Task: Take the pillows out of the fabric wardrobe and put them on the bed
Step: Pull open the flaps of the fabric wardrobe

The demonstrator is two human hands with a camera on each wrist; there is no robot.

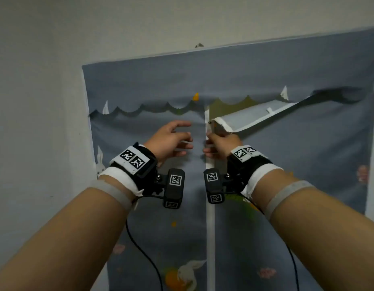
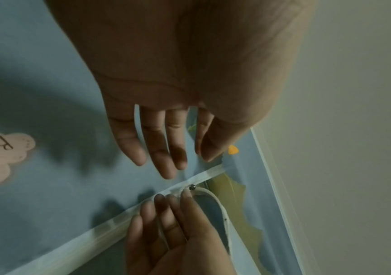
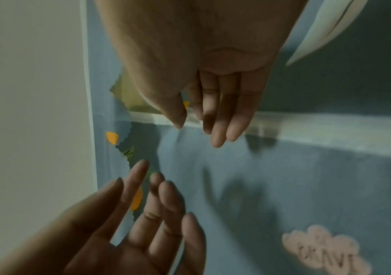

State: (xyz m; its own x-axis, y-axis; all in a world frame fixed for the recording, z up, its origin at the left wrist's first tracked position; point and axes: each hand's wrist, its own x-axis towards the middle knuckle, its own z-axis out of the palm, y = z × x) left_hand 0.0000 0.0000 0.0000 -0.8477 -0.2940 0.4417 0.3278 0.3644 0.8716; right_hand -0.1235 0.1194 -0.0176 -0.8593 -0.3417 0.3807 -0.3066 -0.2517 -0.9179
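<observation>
Grey wardrobe (image 1: 265,164) front, zip strip (image 1: 210,227) closed

One fabric wardrobe (image 1: 265,164), front closed along one white zipper strip (image 1: 210,227). One flap (image 1: 255,116) folded back at its top right. Two hands: left hand (image 1: 171,141), right hand (image 1: 221,143). Two wrist cameras (image 1: 174,186), one per arm. No pillows in sight.

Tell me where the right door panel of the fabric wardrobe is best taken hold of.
Probably at its white-trimmed centre edge, coming from the front beside the right hand. The right door panel already peels away there: its top corner flap hangs folded outward, leaving a free edge to pinch.
</observation>
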